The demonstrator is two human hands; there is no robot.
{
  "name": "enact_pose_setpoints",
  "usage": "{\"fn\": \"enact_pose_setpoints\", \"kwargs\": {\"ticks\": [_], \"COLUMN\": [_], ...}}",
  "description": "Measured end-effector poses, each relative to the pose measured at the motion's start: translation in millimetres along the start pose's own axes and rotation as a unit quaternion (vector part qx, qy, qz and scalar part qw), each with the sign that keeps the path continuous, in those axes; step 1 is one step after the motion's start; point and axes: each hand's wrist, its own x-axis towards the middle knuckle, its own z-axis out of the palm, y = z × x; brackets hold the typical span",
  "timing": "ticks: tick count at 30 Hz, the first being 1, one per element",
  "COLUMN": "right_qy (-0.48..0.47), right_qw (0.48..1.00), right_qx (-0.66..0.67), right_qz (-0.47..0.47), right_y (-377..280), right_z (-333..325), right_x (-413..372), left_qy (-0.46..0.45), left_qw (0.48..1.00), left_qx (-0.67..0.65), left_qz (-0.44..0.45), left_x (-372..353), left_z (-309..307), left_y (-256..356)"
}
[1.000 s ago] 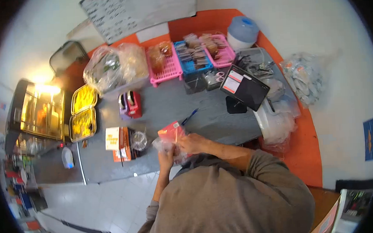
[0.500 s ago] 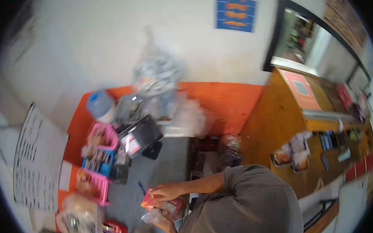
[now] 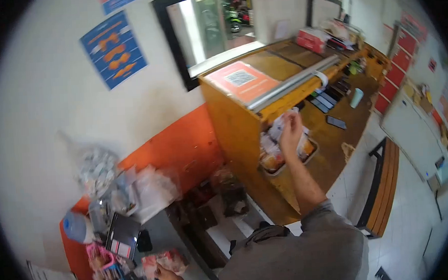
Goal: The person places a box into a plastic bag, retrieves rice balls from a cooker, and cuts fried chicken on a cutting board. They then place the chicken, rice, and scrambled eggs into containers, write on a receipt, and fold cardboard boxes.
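Pinching a red packet [image 3: 175, 261] with the left hand [image 3: 165, 275], reaching well apart with the right hand [image 3: 290, 127].

Grasping the red packet by its near edge, over the grey tabletop [image 3: 163, 232]; holding the right hand above wrapped items [image 3: 271, 160] in a tray [image 3: 312, 154] on the wooden tabletop [image 3: 329, 160], impossible to say whether released or grasping against the pale wrapping. Stretched this wide, liable to drag or crumple the red packet if leaning further right, perhaps losing the pinch; also liable to snag several wrapped items together if fumbling the loose wrapping.
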Motion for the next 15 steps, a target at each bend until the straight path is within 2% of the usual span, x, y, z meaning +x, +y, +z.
{"fn": "enact_pose_setpoints", "kwargs": {"ticks": [1,3,5,6,9,10,11,13,14,15], "right_qy": [0.069,0.152,0.183,0.181,0.135,0.103,0.043,-0.026,-0.051,-0.053], "right_qw": [0.998,0.987,0.981,0.982,0.977,0.977,0.978,0.975,0.981,0.975], "right_qx": [0.003,0.048,0.002,0.005,-0.125,-0.151,-0.053,-0.037,-0.06,-0.14], "right_qz": [-0.01,-0.012,0.057,0.053,0.105,0.112,0.196,0.218,0.175,0.163], "right_y": [32.4,100.4,152.5,182.2,298.7,346.1,293.0,307.0,338.0,309.3], "right_z": [-25.7,-78.6,-125.2,-144.4,-198.7,-205.2,-195.6,-194.8,-202.5,-199.2], "right_x": [35.8,108.2,169.9,198.8,276.9,303.6,302.0,314.4,321.8,316.1], "left_qy": [0.037,0.034,0.048,0.056,0.086,0.057,0.032,-0.051,-0.08,-0.108], "left_qw": [0.999,0.999,0.998,0.997,0.994,0.997,0.986,0.965,0.957,0.946], "left_qx": [-0.005,0.009,0.035,0.047,0.068,-0.038,-0.144,-0.252,-0.278,-0.303], "left_qz": [-0.004,0.007,0.011,0.011,-0.006,0.033,0.072,0.039,0.032,0.027], "left_x": [-10.5,-26.4,-49.8,-62.6,-97.7,-97.9,-101.1,-119.1,-126.4,-133.1], "left_z": [8.1,29.8,52.1,65.8,102.2,116.1,125.9,135.2,137.7,138.7], "left_y": [5.4,10.2,8.3,7.0,3.9,7.0,9.0,42.5,57.9,72.6]}}
